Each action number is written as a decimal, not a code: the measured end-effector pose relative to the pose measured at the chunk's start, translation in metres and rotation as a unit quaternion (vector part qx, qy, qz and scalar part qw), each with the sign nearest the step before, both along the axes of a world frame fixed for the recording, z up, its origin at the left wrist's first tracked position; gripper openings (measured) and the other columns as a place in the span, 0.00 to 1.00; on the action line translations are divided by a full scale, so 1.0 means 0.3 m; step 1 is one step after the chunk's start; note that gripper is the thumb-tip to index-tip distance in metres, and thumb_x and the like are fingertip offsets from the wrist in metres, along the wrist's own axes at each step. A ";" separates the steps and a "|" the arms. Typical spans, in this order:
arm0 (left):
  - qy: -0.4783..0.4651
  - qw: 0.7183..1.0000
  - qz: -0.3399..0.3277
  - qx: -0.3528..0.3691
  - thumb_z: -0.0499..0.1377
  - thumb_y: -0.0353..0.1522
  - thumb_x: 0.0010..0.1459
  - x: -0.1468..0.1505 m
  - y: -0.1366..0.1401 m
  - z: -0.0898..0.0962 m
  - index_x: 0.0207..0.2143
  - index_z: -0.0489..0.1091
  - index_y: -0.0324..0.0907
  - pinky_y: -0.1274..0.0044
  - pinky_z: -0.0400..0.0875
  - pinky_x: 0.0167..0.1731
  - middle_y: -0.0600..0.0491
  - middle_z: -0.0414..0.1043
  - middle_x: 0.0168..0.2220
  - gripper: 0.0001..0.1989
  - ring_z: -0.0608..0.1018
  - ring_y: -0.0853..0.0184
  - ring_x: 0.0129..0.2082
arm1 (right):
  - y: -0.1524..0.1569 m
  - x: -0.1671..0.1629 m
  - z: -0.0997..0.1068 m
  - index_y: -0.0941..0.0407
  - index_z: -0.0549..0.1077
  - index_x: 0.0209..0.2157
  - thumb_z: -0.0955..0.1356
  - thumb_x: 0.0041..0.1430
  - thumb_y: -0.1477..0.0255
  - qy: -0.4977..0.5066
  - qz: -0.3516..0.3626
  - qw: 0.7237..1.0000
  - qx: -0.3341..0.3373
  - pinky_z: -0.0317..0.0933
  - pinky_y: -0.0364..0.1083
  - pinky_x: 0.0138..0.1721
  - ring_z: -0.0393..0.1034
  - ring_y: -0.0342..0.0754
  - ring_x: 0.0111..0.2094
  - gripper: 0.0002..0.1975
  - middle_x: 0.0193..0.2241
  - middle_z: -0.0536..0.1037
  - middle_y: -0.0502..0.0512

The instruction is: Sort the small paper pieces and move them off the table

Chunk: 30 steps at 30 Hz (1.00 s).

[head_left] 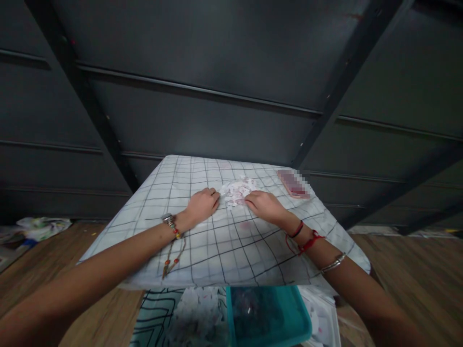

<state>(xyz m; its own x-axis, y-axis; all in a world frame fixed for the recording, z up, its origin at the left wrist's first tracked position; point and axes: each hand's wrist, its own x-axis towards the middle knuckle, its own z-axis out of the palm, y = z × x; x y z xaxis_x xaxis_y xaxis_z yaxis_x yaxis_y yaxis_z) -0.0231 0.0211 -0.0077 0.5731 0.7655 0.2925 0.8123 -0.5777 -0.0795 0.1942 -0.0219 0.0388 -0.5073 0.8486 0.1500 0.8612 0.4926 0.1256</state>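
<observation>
A heap of small white pieces (237, 189), with faint pink marks among them, lies on the checked tablecloth (181, 178). My left hand (203, 205) rests at the heap's left edge, its fingers bent together and turned towards the pieces. From the right, my right hand (266, 206) touches the heap with closed, curled fingertips. Whatever either hand may hold is too small or too hidden to name. A beaded bracelet (173, 225) hangs from my left wrist, and a red cord (307, 245) circles the right.
A blurred-out phone-like thing (293, 184) lies at the table's right. Below the front edge stand a teal bin (302, 313), a pile of white scraps (198, 313) and a white container (331, 323). A dark panelled wall (202, 120) rises behind the table.
</observation>
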 end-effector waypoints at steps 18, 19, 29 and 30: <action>-0.032 0.999 -0.039 -0.021 0.48 0.28 0.58 -0.021 0.004 0.014 0.36 0.68 0.37 0.71 0.67 0.37 0.47 0.69 0.36 0.09 0.70 0.62 0.37 | -0.001 -0.056 -0.007 0.59 0.68 0.27 0.57 0.62 0.74 -0.039 0.121 0.992 0.007 0.49 0.44 0.29 0.61 0.42 0.28 0.13 0.26 0.70 0.52; -0.035 0.998 -0.043 -0.023 0.48 0.28 0.58 -0.023 0.004 0.015 0.36 0.68 0.37 0.71 0.67 0.37 0.48 0.69 0.36 0.09 0.70 0.62 0.37 | -0.005 -0.061 -0.005 0.59 0.68 0.27 0.58 0.61 0.75 -0.040 0.135 0.990 -0.004 0.49 0.44 0.28 0.61 0.42 0.28 0.12 0.26 0.70 0.52; -0.080 0.995 -0.059 -0.023 0.49 0.29 0.58 -0.066 0.056 -0.017 0.41 0.68 0.37 0.72 0.66 0.43 0.47 0.68 0.42 0.11 0.70 0.63 0.42 | -0.041 -0.109 -0.012 0.59 0.68 0.28 0.57 0.60 0.77 -0.023 0.146 0.989 0.002 0.48 0.44 0.27 0.59 0.42 0.27 0.11 0.26 0.70 0.53; -0.082 0.994 -0.061 -0.022 0.49 0.29 0.59 -0.070 0.060 -0.021 0.42 0.67 0.37 0.72 0.65 0.44 0.47 0.67 0.42 0.11 0.70 0.63 0.43 | -0.047 -0.113 -0.012 0.59 0.68 0.28 0.57 0.60 0.77 -0.017 0.152 0.988 0.000 0.48 0.44 0.27 0.60 0.42 0.27 0.11 0.26 0.70 0.53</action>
<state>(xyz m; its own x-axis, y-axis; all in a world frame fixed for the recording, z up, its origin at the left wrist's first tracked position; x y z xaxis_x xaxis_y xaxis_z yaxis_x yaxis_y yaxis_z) -0.0439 0.0392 -0.0140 0.6105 0.7071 0.3567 0.7354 -0.6733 0.0761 0.1602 -0.0360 0.0352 -0.7430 0.6567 0.1289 0.6692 0.7273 0.1523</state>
